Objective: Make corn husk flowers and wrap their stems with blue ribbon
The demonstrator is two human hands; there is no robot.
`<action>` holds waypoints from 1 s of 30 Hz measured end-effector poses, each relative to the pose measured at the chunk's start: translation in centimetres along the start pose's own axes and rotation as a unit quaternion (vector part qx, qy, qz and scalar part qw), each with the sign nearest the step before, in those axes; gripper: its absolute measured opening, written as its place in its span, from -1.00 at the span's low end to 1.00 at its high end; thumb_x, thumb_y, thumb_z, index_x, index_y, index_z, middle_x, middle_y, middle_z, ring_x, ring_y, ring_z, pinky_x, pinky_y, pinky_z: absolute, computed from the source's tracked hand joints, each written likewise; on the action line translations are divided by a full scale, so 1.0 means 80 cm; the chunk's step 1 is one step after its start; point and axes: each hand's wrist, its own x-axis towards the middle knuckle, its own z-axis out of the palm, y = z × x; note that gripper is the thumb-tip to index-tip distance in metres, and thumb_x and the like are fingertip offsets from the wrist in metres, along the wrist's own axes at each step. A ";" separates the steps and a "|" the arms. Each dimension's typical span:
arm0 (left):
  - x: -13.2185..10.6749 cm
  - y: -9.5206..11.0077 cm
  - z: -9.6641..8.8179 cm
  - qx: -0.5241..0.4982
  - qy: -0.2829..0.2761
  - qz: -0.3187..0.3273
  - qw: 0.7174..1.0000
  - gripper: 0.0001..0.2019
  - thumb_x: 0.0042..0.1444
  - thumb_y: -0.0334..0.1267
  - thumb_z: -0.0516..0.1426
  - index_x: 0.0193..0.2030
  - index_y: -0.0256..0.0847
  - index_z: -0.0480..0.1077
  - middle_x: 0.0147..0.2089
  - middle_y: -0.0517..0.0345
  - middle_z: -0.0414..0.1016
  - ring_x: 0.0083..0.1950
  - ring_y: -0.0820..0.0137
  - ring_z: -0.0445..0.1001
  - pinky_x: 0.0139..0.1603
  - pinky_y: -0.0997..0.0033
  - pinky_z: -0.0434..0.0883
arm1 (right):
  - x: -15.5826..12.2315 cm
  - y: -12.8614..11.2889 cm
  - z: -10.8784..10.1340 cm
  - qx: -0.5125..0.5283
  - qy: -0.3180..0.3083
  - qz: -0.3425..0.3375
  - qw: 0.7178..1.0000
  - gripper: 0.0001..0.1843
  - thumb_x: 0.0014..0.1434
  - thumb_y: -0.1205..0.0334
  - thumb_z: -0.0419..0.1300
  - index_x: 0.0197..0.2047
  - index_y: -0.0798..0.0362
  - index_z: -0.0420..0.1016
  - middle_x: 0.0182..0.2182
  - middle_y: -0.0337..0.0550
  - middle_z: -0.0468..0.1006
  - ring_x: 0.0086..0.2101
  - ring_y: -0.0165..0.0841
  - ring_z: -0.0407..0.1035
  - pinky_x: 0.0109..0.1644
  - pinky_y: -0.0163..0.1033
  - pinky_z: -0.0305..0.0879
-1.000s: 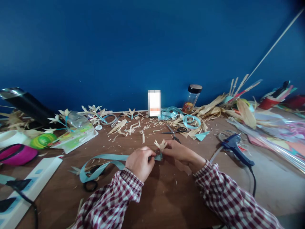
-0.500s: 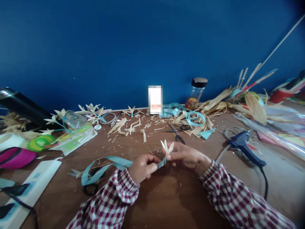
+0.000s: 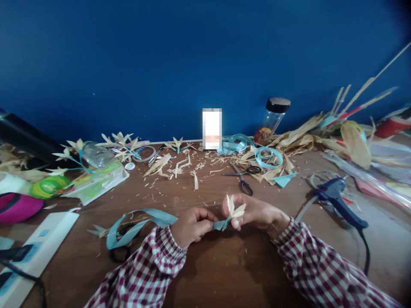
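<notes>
My right hand (image 3: 257,214) pinches a small corn-husk flower (image 3: 236,208) at its base, its pale petals pointing up and to the right. Around that base runs a light blue ribbon (image 3: 157,216). My left hand (image 3: 192,226) is closed on the ribbon, with a short stretch showing between the two hands. The rest of the ribbon trails left in a loop on the table, over a dark-handled pair of scissors (image 3: 118,255) that it partly covers. Beyond my hands lies another pair of scissors (image 3: 242,174), its blades spread.
A blue glue gun (image 3: 342,201) lies at right, its cord running toward me. At left are a white power strip (image 3: 41,252) and a magenta tape roll (image 3: 24,208). Husk scraps (image 3: 195,179), ribbon coils (image 3: 269,158), a jar (image 3: 272,122) and finished flowers (image 3: 75,149) line the back.
The flower has tipped to the right, and my right hand has shifted slightly right with it. More ribbon shows between my hands. The whole view has turned a little.
</notes>
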 end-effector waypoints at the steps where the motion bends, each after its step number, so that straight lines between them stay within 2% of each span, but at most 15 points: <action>1: 0.000 0.000 0.000 -0.004 -0.006 -0.004 1.000 -0.78 -0.22 -0.25 0.11 -0.39 -0.31 0.42 -0.73 0.42 0.10 -0.72 0.67 -0.06 -0.71 0.61 -0.09 | -0.001 0.000 -0.001 -0.002 -0.007 0.003 1.000 -0.66 -0.21 0.28 0.43 -0.40 0.16 0.38 -0.62 -0.36 0.41 -0.63 -0.58 0.27 -0.56 -0.49 0.15; 6: -0.002 0.004 0.001 -0.034 -0.013 -0.011 0.999 -0.81 -0.26 -0.26 0.13 -0.45 -0.30 0.38 -0.69 0.37 0.20 -0.71 0.68 -0.03 -0.71 0.61 -0.11 | -0.003 -0.001 -0.003 -0.029 -0.034 -0.002 0.999 -0.69 -0.19 0.32 0.42 -0.38 0.14 0.39 -0.56 -0.37 0.39 -0.59 -0.60 0.25 -0.53 -0.48 0.14; 9: -0.002 0.006 0.002 -0.037 -0.012 -0.024 0.999 -0.80 -0.25 -0.24 0.15 -0.44 -0.30 0.37 -0.67 0.31 0.29 -0.72 0.69 -0.01 -0.71 0.60 -0.12 | -0.001 0.000 -0.001 -0.011 -0.020 -0.026 0.999 -0.69 -0.21 0.32 0.43 -0.41 0.13 0.40 -0.51 -0.36 0.38 -0.57 -0.61 0.21 -0.50 -0.47 0.13; 17: -0.003 0.005 0.003 -0.014 -0.019 -0.020 1.000 -0.76 -0.22 -0.20 0.17 -0.38 -0.30 0.38 -0.69 0.32 0.31 -0.76 0.68 0.01 -0.73 0.59 -0.08 | 0.002 -0.002 0.004 0.002 0.007 -0.058 0.998 -0.69 -0.20 0.27 0.43 -0.41 0.14 0.42 -0.47 -0.29 0.42 -0.49 -0.54 0.24 -0.42 -0.42 0.15; 22: -0.003 0.006 0.002 0.013 -0.022 -0.011 1.000 -0.77 -0.20 -0.20 0.15 -0.39 -0.31 0.40 -0.72 0.34 0.29 -0.76 0.67 0.02 -0.73 0.59 -0.07 | 0.001 -0.002 0.002 0.008 -0.008 -0.061 0.998 -0.68 -0.22 0.28 0.44 -0.40 0.14 0.41 -0.41 -0.26 0.45 -0.46 -0.53 0.27 -0.40 -0.43 0.19; 27: -0.002 0.003 -0.001 -0.008 -0.020 0.018 1.000 -0.81 -0.21 -0.21 0.14 -0.44 -0.29 0.38 -0.70 0.37 0.21 -0.71 0.67 0.01 -0.70 0.60 -0.08 | 0.002 0.004 -0.001 0.032 0.019 -0.058 0.998 -0.65 -0.12 0.26 0.39 -0.24 0.13 0.44 -0.43 -0.24 0.50 -0.55 -0.56 0.31 -0.48 -0.44 0.23; 30: -0.003 0.003 -0.003 -0.033 -0.028 0.034 0.998 -0.78 -0.21 -0.18 0.16 -0.43 -0.29 0.38 -0.69 0.40 0.14 -0.71 0.68 -0.05 -0.69 0.59 -0.10 | 0.004 0.006 -0.001 0.028 0.039 -0.045 0.998 -0.72 -0.09 0.23 0.37 -0.31 0.16 0.46 -0.48 -0.23 0.50 -0.57 -0.56 0.31 -0.51 -0.45 0.24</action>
